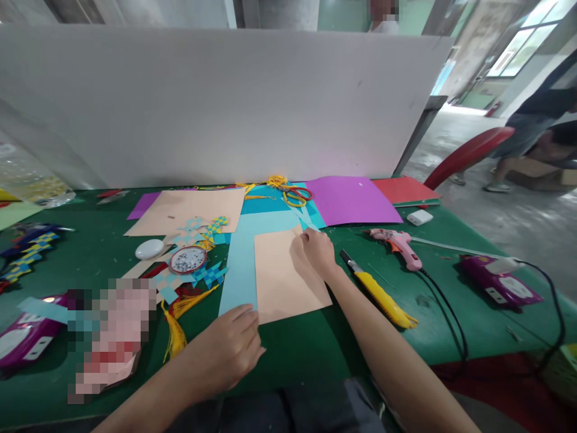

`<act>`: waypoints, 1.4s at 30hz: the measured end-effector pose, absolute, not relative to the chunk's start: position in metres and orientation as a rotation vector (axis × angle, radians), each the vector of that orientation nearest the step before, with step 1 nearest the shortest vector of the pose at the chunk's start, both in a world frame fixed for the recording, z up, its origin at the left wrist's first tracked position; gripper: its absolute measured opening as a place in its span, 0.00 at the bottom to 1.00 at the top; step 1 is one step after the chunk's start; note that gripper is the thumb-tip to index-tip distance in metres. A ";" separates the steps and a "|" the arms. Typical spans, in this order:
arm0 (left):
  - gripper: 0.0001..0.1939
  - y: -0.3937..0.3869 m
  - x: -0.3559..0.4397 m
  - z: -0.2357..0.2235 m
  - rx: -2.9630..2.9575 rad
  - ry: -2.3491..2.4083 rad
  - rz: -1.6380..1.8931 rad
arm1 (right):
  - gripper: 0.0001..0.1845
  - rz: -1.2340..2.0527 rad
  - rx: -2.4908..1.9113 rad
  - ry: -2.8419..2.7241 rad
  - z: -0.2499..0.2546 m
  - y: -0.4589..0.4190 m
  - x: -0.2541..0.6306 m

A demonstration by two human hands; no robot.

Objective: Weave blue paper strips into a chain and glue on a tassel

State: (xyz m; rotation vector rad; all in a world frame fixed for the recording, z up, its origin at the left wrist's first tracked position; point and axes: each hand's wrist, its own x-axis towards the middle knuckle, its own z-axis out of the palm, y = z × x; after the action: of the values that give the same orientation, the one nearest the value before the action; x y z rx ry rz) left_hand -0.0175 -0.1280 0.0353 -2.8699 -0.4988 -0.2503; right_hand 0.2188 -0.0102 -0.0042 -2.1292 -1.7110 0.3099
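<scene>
A peach paper sheet (291, 279) lies on the green table, partly over a light blue sheet (238, 258). At its top edge my right hand (319, 251) is closed in a pinch on a narrow light blue paper strip (311, 221). My left hand (238, 346) is closed, its fingers curled at the lower left corner of the peach sheet; anything between those fingers is hidden. Past the strip lie scissors (296, 197) with red and yellow handles. A yellow utility knife (382, 296) rests right of my right forearm.
A pink glue gun (401, 245) with a black cord lies at right, near a purple pack (500, 279). Purple paper (354, 201) is behind. At left are woven paper pieces (210, 273), yellow tassels (175, 331) and a round case (188, 259). A white panel (216, 108) stands behind.
</scene>
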 end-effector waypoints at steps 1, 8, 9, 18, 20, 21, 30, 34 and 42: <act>0.12 -0.127 -0.016 0.040 -2.930 -0.499 -0.249 | 0.14 0.322 -2.119 -1.699 -0.004 -0.010 0.219; 0.14 -0.068 -0.005 0.042 -2.797 -1.204 -0.593 | 0.13 0.456 -1.947 -1.555 -0.008 -0.008 0.224; 0.14 -0.055 -0.003 0.038 -2.735 -1.425 -0.663 | 0.12 0.483 -1.903 -1.523 -0.008 -0.007 0.225; 0.39 -0.009 0.006 0.017 -2.614 -2.455 -1.638 | 0.20 0.707 -1.476 -1.132 -0.010 0.006 0.235; 0.39 -0.011 0.001 0.019 -2.634 -2.591 -1.739 | 0.21 0.727 -1.413 -1.031 -0.009 0.005 0.234; 0.37 -0.012 -0.003 0.021 -2.673 -2.660 -1.720 | 0.22 0.741 -1.387 -0.985 -0.008 0.004 0.233; 0.16 0.008 -0.035 0.077 -3.197 -2.178 -0.738 | 0.32 0.945 -1.202 -0.848 0.012 0.000 0.244; 0.12 0.031 -0.040 0.110 -3.290 -1.757 -0.020 | 0.32 1.044 -1.143 -0.887 0.017 0.000 0.257; 0.15 0.072 0.004 0.116 -3.263 -1.570 0.392 | 0.32 1.161 -1.225 -1.318 0.029 -0.012 0.251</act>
State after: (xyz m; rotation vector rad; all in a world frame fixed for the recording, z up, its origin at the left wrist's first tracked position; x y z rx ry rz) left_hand 0.0040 0.0718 0.1160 -3.2629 -1.5697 0.3918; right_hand 0.2508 -0.0124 0.0291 -1.2247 -1.3184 1.1605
